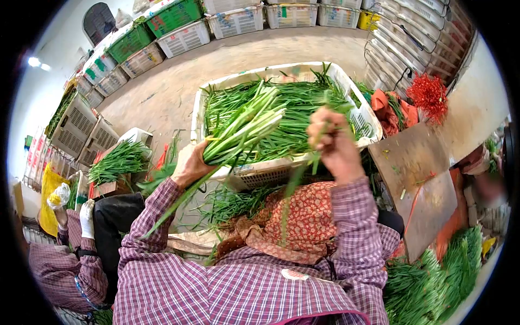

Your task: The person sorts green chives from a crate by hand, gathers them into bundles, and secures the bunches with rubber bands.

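My left hand is closed around a bunch of garlic chives, its pale stem ends pointing up and right and its green leaves trailing down toward my sleeve. My right hand is raised to the right of the bunch, fingers pinched on a few loose chive leaves that hang down, blurred by motion. Behind both hands stands a white plastic crate filled with loose chives. More leaves lie below the crate's near side, beside the red floral apron on my lap.
At right are a worn board, a red bundle of ties and stacked crates. Chive bundles lie lower right. Another person's gloved hand is at left, near a chive pile. Crates line the back.
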`<state>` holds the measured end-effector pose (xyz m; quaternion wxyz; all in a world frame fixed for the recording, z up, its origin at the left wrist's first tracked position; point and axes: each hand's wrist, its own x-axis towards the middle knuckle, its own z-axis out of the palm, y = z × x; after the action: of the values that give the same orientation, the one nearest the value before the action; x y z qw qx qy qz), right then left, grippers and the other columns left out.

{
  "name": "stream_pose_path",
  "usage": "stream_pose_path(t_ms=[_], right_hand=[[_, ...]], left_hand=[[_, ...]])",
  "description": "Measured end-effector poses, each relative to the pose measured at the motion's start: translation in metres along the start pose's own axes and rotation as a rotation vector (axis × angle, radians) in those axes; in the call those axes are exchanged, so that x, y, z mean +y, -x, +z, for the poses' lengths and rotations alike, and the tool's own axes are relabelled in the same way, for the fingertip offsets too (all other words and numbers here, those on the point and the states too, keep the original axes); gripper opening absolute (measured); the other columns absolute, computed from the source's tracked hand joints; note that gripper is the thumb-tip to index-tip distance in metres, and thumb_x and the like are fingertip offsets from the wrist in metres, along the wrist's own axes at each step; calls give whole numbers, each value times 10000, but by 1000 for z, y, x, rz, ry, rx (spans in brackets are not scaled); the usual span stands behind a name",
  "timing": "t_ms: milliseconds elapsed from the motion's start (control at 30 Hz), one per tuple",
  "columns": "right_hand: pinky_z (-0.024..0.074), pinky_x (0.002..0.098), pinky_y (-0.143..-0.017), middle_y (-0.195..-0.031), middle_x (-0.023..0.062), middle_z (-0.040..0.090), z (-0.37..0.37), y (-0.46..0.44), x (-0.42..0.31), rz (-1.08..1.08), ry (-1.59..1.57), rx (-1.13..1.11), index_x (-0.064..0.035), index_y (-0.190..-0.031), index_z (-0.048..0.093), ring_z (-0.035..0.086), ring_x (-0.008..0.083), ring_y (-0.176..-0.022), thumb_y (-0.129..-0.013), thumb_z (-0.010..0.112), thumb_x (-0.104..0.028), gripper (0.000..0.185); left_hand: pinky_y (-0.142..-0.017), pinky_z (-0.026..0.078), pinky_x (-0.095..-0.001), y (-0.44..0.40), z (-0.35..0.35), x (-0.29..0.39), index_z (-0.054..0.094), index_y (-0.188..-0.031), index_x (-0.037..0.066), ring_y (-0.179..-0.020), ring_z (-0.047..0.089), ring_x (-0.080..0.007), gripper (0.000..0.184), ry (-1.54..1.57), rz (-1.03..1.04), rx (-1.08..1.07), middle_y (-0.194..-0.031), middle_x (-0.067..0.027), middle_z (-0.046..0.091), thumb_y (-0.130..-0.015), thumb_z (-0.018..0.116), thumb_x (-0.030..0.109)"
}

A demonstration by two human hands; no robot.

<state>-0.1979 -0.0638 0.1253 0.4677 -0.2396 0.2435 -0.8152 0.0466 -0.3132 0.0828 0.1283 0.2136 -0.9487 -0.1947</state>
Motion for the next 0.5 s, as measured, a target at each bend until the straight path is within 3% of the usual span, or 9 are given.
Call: stream_pose_path(t_ms=[67, 133, 200, 233, 300, 333, 400, 433, 500], right_hand=[[477, 188, -508, -786, -12, 595, -2, 12, -27, -121, 75, -50, -134, -869, 529, 613, 67, -696, -915, 583, -267, 151], [515, 247, -606, -925, 54, 653, 31, 25, -36, -95, 389, 240, -98, -986, 532, 650, 132, -825, -936, 534, -260, 170], [516, 296, -678, -979, 99, 664, 17, 18, -27, -11, 873, 122, -63, -1078, 526, 641, 163, -861, -956, 474, -245, 225], [518, 297, -690, -988, 98, 647, 24, 15, -23, 73, 1009, 159, -86, -1058, 539, 627, 149, -845, -963, 475, -266, 213], [498, 314, -653, -787, 48, 607, 28, 3, -4, 47, 1239, 169, -63, -1067, 557, 600, 129, -741, -958, 488, -278, 251], [480, 332, -601, -704, 67, 585, 30, -6, 4, -53, 1497, 162, -48, -1003, 595, 591, 162, -658, -948, 519, -319, 287], [475, 375, -577, -705, 111, 606, 39, -14, 11, 65, 1910, 99, -35, -925, 627, 613, 223, -639, -922, 558, -353, 325], [475, 375, -577, -705, 111, 606, 38, -15, 17, 66, 1909, 100, -35, -925, 627, 613, 223, -639, -922, 558, -353, 325], [487, 411, -585, -801, 146, 654, 28, -19, 34, -108, 2063, 39, -38, -873, 644, 645, 268, -682, -882, 613, -352, 316]], left_hand=[[-617, 506, -404, 1, -2, -10, 526, -1294, 150, -687, 652, -305, 732, -271, 119, 137, -765, -143, 658, -628, 806, 270], [-592, 488, -410, -2, -7, -2, 502, -1329, 203, -677, 644, -302, 739, -384, 102, 146, -763, -133, 645, -646, 786, 208], [-584, 477, -415, -5, -9, 6, 484, -1346, 228, -668, 634, -295, 745, -449, 125, 155, -753, -121, 630, -659, 768, 171], [-576, 466, -419, -7, -10, 9, 466, -1363, 253, -659, 624, -288, 756, -518, 141, 173, -743, -108, 615, -672, 749, 135], [-573, 460, -416, -12, -8, 8, 447, -1376, 266, -654, 614, -280, 766, -570, 172, 183, -736, -96, 599, -682, 727, 104], [-570, 455, -413, -12, -8, 10, 428, -1390, 278, -650, 603, -272, 778, -624, 201, 194, -729, -84, 582, -693, 705, 73], [-593, 457, -400, -12, -10, 18, 403, -1405, 280, -664, 600, -257, 787, -639, 215, 175, -746, -74, 578, -706, 686, 57], [-599, 458, -394, -12, -9, 20, 398, -1408, 282, -668, 599, -254, 786, -647, 238, 176, -750, -71, 574, -712, 683, 57], [-616, 459, -381, -13, -12, 28, 378, -1419, 291, -678, 595, -243, 782, -675, 264, 167, -748, -56, 564, -732, 675, 68]])
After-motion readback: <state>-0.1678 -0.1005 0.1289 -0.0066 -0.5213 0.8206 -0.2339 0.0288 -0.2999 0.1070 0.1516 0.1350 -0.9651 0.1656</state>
